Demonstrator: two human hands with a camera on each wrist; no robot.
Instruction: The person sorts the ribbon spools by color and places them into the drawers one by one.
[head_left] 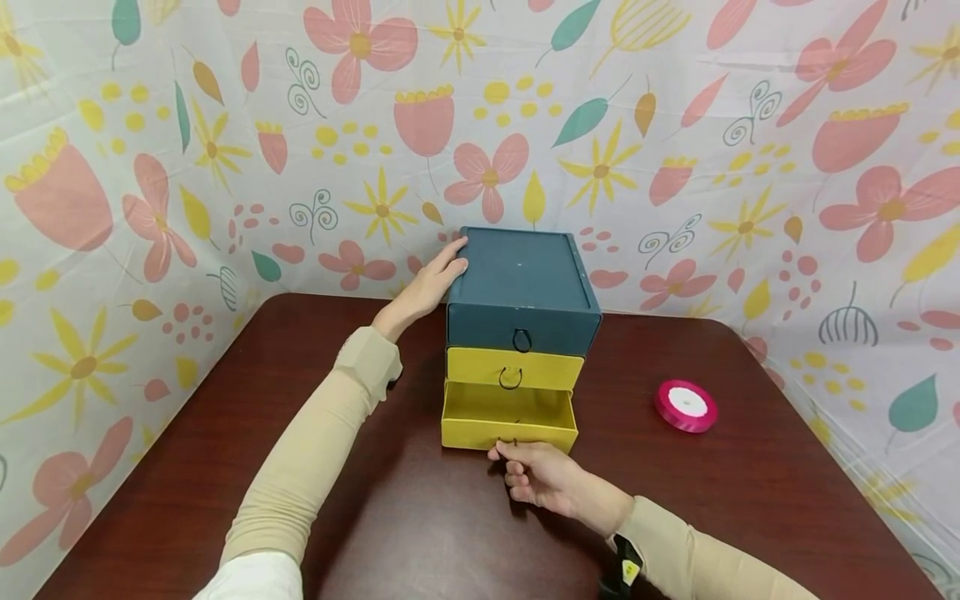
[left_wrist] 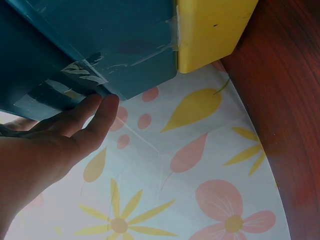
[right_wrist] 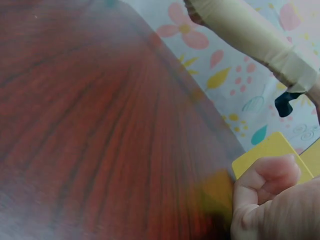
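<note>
A small drawer cabinet with a dark blue top (head_left: 517,267) stands near the back of the table. Its bottom yellow drawer (head_left: 465,433) is pulled out partway, and the inside that shows holds nothing. Above it, the other yellow drawer (head_left: 472,367) is closed. My right hand (head_left: 551,479) pinches the thin dark loop handle on the front of the bottom drawer. With its fingers extended, my left hand (head_left: 431,283) rests against the upper left side of the cabinet; in the left wrist view its fingertips (left_wrist: 107,107) touch the blue side.
A roll of pink ribbon (head_left: 686,406) lies on the dark wooden table (head_left: 420,533), right of the cabinet. Behind the table hangs a floral-print cloth (head_left: 375,167). A closed blue drawer with a black loop handle (head_left: 522,340) forms the cabinet's upper front.
</note>
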